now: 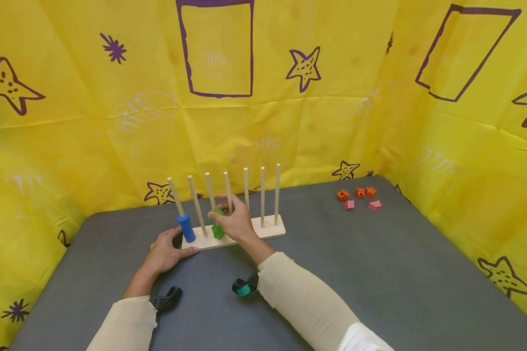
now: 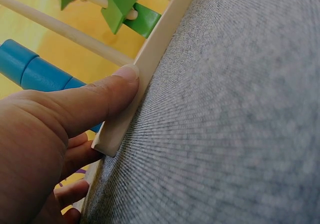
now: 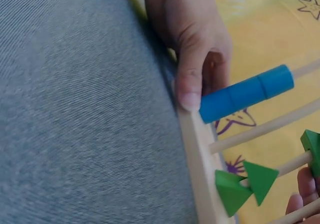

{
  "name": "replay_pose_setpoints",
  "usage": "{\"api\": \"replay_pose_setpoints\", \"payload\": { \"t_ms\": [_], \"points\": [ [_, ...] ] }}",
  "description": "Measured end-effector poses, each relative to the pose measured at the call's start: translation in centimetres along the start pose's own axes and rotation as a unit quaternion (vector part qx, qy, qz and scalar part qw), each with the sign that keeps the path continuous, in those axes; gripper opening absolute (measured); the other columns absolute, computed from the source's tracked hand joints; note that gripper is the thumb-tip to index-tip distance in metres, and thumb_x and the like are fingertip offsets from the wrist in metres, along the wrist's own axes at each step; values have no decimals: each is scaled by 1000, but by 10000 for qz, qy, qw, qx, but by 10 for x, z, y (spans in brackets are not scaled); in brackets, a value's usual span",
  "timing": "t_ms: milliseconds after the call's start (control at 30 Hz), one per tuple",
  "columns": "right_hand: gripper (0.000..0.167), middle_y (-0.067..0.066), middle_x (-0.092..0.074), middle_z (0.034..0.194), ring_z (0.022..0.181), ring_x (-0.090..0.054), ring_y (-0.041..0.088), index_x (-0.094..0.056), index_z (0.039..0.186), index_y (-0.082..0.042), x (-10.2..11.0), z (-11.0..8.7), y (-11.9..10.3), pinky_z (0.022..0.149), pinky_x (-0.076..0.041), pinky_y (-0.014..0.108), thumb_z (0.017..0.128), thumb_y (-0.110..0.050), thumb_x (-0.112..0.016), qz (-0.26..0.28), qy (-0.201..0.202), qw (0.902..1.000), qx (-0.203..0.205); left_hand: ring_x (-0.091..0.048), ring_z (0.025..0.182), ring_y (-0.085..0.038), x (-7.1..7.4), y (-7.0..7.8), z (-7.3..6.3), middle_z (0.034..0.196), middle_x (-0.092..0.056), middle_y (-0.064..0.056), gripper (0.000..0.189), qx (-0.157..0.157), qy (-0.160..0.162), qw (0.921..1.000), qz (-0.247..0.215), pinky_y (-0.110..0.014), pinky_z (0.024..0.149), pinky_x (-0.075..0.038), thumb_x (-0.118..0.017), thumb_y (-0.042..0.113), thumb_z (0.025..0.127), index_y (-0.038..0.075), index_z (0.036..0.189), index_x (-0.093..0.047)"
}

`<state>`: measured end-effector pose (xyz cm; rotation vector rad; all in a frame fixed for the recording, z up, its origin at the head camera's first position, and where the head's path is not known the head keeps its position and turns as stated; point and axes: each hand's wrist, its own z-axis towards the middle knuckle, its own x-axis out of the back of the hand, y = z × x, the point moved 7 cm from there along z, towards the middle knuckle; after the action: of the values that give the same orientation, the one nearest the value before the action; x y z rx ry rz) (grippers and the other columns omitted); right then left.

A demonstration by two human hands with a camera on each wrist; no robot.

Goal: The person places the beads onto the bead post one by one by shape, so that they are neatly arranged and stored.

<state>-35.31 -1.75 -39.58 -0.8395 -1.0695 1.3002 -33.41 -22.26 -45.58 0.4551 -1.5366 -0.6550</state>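
Note:
A wooden peg stand (image 1: 241, 236) with several upright rods stands on the table. My left hand (image 1: 164, 251) grips its left end, the thumb (image 2: 117, 89) against the front edge and the other fingers behind. Blue cylinders (image 3: 247, 94) are stacked on the leftmost rod. Two green triangular blocks (image 3: 260, 181) sit low on the third rod, tilted differently. Higher on that rod, my right hand (image 1: 237, 222) pinches another green triangular block (image 3: 312, 146), which is threaded on the rod. In the head view the hand partly hides this block.
At the back right of the grey table (image 1: 334, 273) lie several orange star-shaped blocks (image 1: 343, 195) and pink blocks (image 1: 375, 205). A yellow patterned cloth (image 1: 281, 126) hangs behind and beside the table. Black straps (image 1: 167, 298) hang at both wrists.

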Motion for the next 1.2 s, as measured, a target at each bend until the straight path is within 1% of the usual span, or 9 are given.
{"api": "replay_pose_setpoints", "payload": {
  "t_ms": [100,167,400,667,900,933,1033,1133,1200],
  "points": [
    [48,0,-65,93,85,-58,15,-58,125,-7,-1,-1,5,77,-48,30,82,-12,-77,11,-20,10000,-15,-26,131,-53,0,-1,0,140,-38,-34,91,7,16,10000,0,-71,99,-12,-78,44,79,-6,144,-38],
    [48,1,-65,93,85,-58,16,-58,125,-7,-2,-2,7,76,-48,30,81,-11,-77,55,-29,10000,-18,-26,131,-53,0,-1,0,140,-37,-34,92,31,10,10000,-13,-71,99,-13,-78,46,78,-5,144,-38],
    [48,-1,-65,91,84,-58,15,-58,124,-11,-3,-4,14,77,-48,30,81,-9,-78,23,-65,10000,-71,-24,131,-53,-1,-2,-1,141,-36,-34,94,134,-37,9999,-29,-72,99,-13,-78,47,78,-5,145,-37],
    [53,0,-65,90,82,-59,15,-56,128,-12,-3,-5,20,75,-49,30,80,-8,-78,-46,-77,9998,-181,-24,131,-54,0,-1,-1,142,-35,-34,94,181,-33,9998,-37,-72,99,-13,-78,47,78,-5,144,-37],
    [57,0,-65,92,85,-59,14,-53,132,-14,-4,-7,22,77,-49,30,81,-12,-79,-238,-139,9994,-227,-25,131,-54,-1,-3,-1,143,-35,-34,95,224,-68,9997,-11,-72,99,-14,-78,49,78,-5,145,-36],
    [57,-2,-65,93,87,-60,14,-53,132,-16,-3,-8,22,79,-49,31,81,-13,-79,-278,-145,9992,-258,-25,131,-54,-1,-3,-1,143,-35,-33,96,221,-71,9997,-9,-72,99,-14,-78,49,78,-5,145,-36],
    [60,1,-66,103,98,-60,17,-50,136,-20,1,-11,20,87,-48,38,83,-19,-78,-417,-166,9984,-341,-24,131,-54,-1,-3,-2,143,-35,-33,96,245,-92,9997,-21,-72,99,-15,-78,49,78,-4,145,-36],
    [66,4,-64,117,111,-57,25,-43,143,-20,6,-16,15,92,-45,45,85,-24,-76,-632,-209,9973,-311,-24,131,-53,-1,-3,-2,143,-35,-33,96,258,-86,9996,-40,-72,99,-15,-78,50,77,-4,145,-36],
    [71,6,-61,125,115,-55,28,-39,146,-18,10,-19,10,93,-45,47,86,-26,-74,-821,-228,9961,-223,-25,131,-53,-1,-3,-1,143,-36,-33,96,233,-66,9997,-29,-72,99,-15,-78,50,77,-4,145,-37]
  ]
}}
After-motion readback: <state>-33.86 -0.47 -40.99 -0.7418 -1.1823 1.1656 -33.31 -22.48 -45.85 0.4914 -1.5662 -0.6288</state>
